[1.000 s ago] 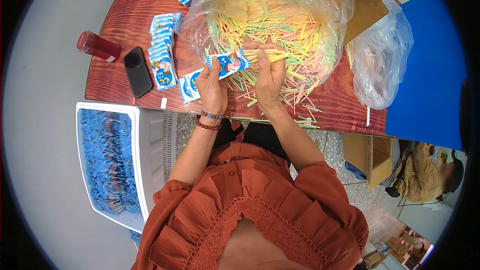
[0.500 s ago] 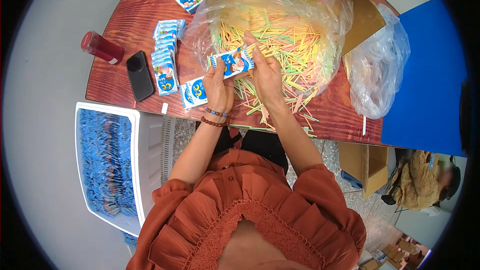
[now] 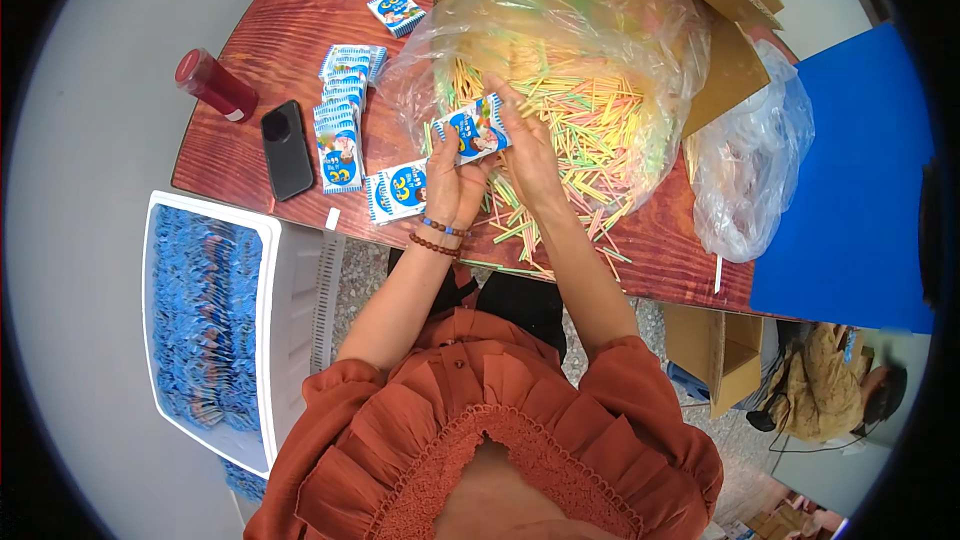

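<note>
Between my hands is a small blue-and-white printed packet (image 3: 478, 130), tilted up to the right. My left hand (image 3: 455, 190), with beaded bracelets at its wrist, grips the packet's lower left end, thumb on top. My right hand (image 3: 532, 162) is closed at its right end, the fingertips partly hidden behind it. Another such packet (image 3: 398, 192) lies on the table beside my left wrist. Just past my hands, a heap of thin pastel sticks (image 3: 575, 110) spills from a clear plastic bag (image 3: 415, 60) onto the table.
An overlapping row of packets (image 3: 340, 155), a black phone (image 3: 287, 150) and a red-capped bottle (image 3: 215, 85) occupy the left side. One packet (image 3: 396, 12) lies farther back. A white bin (image 3: 275, 340) full of blue packets stands below left. Right are a cardboard box (image 3: 735, 70) and crumpled plastic (image 3: 750, 160).
My view has shifted slightly, so the table items sit a little differently. Both hands stay on the packet, which now tilts more steeply.
</note>
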Demonstrator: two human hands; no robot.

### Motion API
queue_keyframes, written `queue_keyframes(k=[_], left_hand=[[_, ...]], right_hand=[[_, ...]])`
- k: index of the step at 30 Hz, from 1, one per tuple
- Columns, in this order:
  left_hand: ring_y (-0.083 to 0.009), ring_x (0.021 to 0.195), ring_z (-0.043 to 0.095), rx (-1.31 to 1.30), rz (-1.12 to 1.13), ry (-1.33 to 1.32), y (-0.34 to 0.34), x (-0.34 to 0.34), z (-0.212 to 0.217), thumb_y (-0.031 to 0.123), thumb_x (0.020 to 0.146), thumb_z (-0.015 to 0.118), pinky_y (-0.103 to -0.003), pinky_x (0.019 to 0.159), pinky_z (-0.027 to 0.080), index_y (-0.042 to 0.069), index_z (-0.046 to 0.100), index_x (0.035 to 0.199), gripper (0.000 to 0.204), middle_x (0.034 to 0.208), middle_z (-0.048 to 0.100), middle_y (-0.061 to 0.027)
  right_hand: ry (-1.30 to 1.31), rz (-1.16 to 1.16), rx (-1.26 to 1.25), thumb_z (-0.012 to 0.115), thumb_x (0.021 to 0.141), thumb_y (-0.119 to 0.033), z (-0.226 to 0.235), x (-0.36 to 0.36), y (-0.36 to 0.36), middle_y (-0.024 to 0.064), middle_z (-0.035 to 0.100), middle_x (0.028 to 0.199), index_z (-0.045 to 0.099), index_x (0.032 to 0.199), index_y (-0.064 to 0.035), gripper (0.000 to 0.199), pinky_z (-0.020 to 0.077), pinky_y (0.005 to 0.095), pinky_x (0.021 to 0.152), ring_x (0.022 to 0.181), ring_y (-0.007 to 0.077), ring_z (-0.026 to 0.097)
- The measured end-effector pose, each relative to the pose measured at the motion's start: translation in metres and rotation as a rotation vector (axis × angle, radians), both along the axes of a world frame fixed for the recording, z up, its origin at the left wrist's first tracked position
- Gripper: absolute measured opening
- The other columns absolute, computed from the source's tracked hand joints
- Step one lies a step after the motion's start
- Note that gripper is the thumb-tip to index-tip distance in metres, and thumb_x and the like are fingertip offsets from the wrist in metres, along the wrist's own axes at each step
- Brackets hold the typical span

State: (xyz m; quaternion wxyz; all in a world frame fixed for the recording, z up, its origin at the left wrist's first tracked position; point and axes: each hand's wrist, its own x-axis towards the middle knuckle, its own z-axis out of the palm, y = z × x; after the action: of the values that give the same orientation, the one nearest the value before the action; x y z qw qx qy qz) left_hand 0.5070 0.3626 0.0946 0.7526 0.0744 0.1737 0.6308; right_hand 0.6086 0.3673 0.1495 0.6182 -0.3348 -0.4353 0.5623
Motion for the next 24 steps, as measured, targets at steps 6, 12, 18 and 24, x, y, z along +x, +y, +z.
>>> queue_keyframes(k=[6,12,18,24], left_hand=[[-0.0224,0.109,0.059,-0.008,0.007,-0.036,0.001,-0.001,0.001,0.03,0.101,0.046,-0.041,0.092,0.048,0.006,0.049,0.123,0.032,0.119,0.06,-0.009],[-0.0221,0.11,0.057,-0.041,0.019,-0.142,0.002,-0.007,-0.006,0.028,0.096,0.057,-0.038,0.094,0.047,0.006,0.051,0.122,0.035,0.118,0.061,-0.0087],[-0.0213,0.107,0.057,0.0,-0.016,-0.197,0.007,-0.027,-0.001,0.024,0.093,0.062,-0.038,0.093,0.047,0.006,0.057,0.115,0.029,0.114,0.062,-0.0079],[-0.0189,0.096,0.062,0.022,0.143,-0.018,0.006,-0.037,0.005,0.01,0.091,0.062,-0.034,0.085,0.051,0.006,0.058,0.111,0.021,0.105,0.065,-0.0052]], right_hand=[[-0.071,0.025,0.005,0.04,0.103,-0.028,0.002,0.002,0.004,0.0171,0.039,0.145,0.031,0.142,0.0061,0.053,0.0295,0.0359,0.111,0.135,0.0239,0.036],[0.14,0.042,0.004,0.037,0.103,-0.027,0.006,0.01,0.007,0.0193,0.045,0.14,0.034,0.139,0.007,0.05,0.0315,0.0373,0.11,0.131,0.0256,0.043],[-0.511,-0.036,-0.152,0.041,0.101,-0.021,-0.037,0.072,0.028,0.0189,0.056,0.128,0.042,0.134,0.0055,0.042,0.0346,0.0353,0.108,0.124,0.0256,0.05],[-1.21,-0.52,0.207,0.057,0.091,-0.024,-0.022,0.051,0.016,0.0195,0.059,0.122,0.05,0.128,0.0055,0.047,0.0437,0.0358,0.097,0.113,0.0272,0.056]])
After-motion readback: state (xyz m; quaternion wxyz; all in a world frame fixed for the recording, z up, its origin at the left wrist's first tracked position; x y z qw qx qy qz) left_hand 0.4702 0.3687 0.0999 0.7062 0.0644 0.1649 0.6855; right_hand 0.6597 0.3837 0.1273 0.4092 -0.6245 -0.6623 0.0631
